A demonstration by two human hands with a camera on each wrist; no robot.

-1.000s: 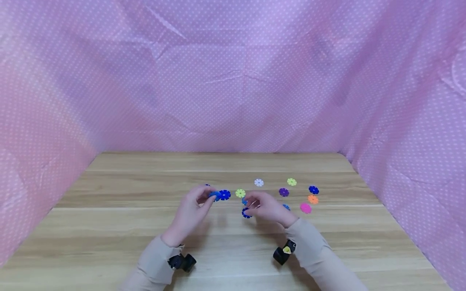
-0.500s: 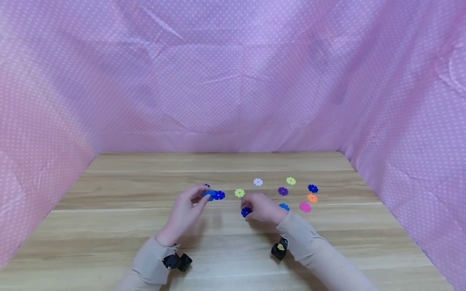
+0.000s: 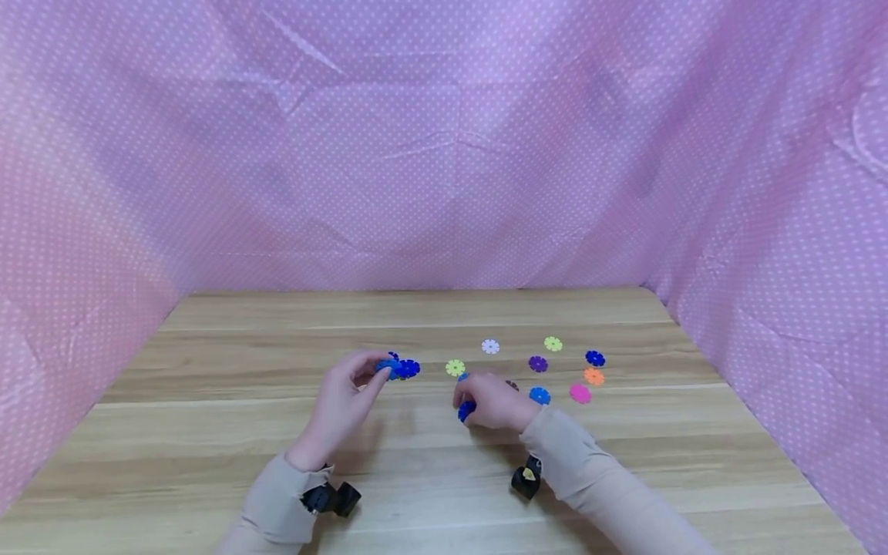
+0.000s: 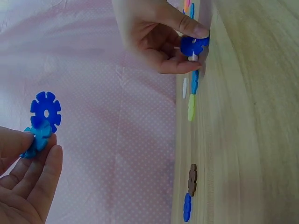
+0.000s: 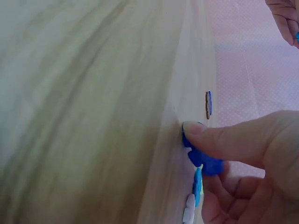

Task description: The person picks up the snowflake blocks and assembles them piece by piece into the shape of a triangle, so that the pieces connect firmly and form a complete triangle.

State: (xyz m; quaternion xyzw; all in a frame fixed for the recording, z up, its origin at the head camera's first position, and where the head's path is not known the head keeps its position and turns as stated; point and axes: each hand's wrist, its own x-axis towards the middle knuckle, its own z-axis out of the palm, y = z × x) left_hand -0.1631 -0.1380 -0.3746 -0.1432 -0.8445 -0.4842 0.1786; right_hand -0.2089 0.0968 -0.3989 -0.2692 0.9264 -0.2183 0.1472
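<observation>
My left hand pinches a light blue notched plastic disc between thumb and fingers, raised above the table. A dark blue notched disc is joined to it and sticks out past the fingertips. Low over the wood, my right hand grips another dark blue disc by its edge, tilted up, thumb on one side. Close by the right fingers lies a light blue disc, partly covered by that hand in the head view. A lime disc lies flat just beyond them.
Toward the right on the wooden table lie several flat discs, among them white, purple, orange and pink. A brown disc and a dark blue one lie on the left side. Pink dotted cloth hangs around the table.
My left hand has drawn left with the joined discs. The right hand has closed on the dark blue disc and tilted it up, shifting slightly left.
</observation>
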